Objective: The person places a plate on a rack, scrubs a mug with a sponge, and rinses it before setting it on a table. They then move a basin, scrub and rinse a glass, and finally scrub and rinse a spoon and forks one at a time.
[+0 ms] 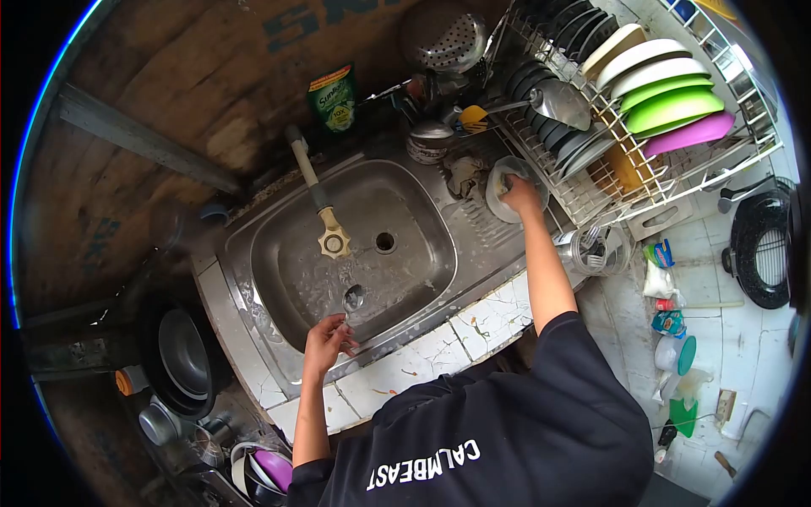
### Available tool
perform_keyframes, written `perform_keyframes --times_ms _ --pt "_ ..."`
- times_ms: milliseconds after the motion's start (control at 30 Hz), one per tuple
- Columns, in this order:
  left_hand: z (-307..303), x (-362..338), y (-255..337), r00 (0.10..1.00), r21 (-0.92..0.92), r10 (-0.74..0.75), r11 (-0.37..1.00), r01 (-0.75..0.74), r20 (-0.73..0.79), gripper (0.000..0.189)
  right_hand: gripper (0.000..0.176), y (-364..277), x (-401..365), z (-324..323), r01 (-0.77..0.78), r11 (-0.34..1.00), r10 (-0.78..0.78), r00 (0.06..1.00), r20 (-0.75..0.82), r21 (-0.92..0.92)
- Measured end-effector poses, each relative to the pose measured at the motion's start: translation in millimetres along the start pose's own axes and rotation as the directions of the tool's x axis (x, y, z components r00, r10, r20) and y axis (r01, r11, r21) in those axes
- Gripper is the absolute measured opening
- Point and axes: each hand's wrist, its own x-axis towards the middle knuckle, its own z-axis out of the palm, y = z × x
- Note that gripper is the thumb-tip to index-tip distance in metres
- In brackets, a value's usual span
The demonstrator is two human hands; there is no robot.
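Note:
My left hand is at the sink's near edge, its fingers closed on a spoon. The spoon's bowl points up into the stream of water under the tap. On the ribbed drainboard to the right stands a pale, see-through bowl. My right hand reaches into this bowl with the fingers bent. What the fingertips grip in there, if anything, is hidden. The steel sink basin has wet patches and a round drain hole.
A crumpled cloth lies left of the bowl. Behind are a green detergent pouch and a utensil holder. A white dish rack holds plates and bowls at right. Dark pans stand left, near the sink.

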Motion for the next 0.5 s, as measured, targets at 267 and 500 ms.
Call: perform_keyframes --times_ms 267,500 --pt "26 -19 10 0.998 -0.289 -0.054 0.956 0.058 0.021 0.041 0.045 41 20 -2 0.05 0.744 -0.055 0.998 -0.014 0.666" --pt "60 -16 46 0.999 -0.344 -0.045 0.938 0.048 0.017 0.043 0.035 -38 -99 -71 0.185 0.23 -0.174 0.974 -0.146 0.956"
